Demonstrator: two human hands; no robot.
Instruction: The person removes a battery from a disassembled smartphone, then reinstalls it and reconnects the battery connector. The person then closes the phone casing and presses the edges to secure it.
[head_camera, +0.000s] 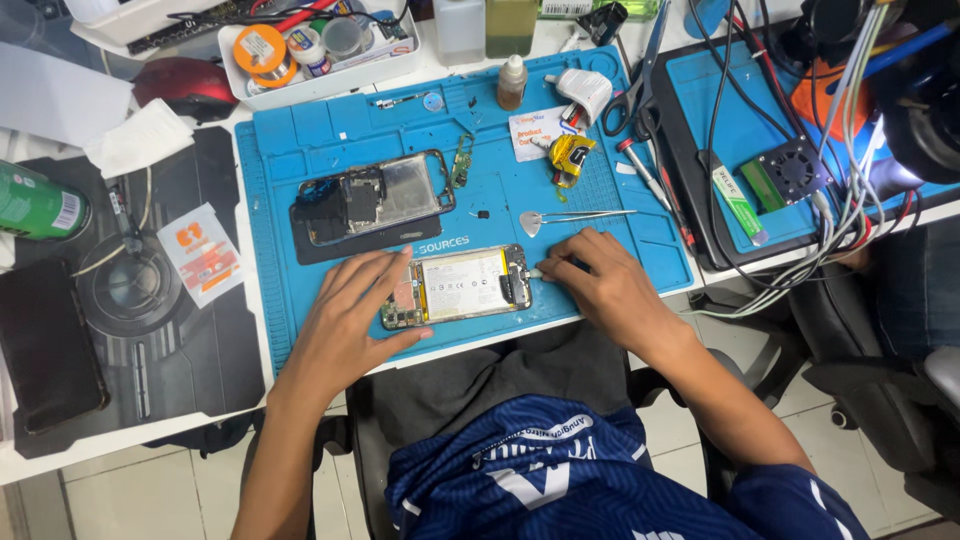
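The left hand (345, 320) lies flat, steadying the opened phone (458, 286). The right hand (600, 285) seemingly pinches 1 small tool at its edge.

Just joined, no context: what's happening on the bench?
A person seated at a blue work mat has an opened phone in front of them, its back off and battery and boards exposed. The left hand lies flat on the phone's left end, steadying it. The right hand is at the phone's right end, fingertips at its edge; whether it holds a small tool I cannot tell. A second phone shell lies farther back, with tweezers beside the right hand.
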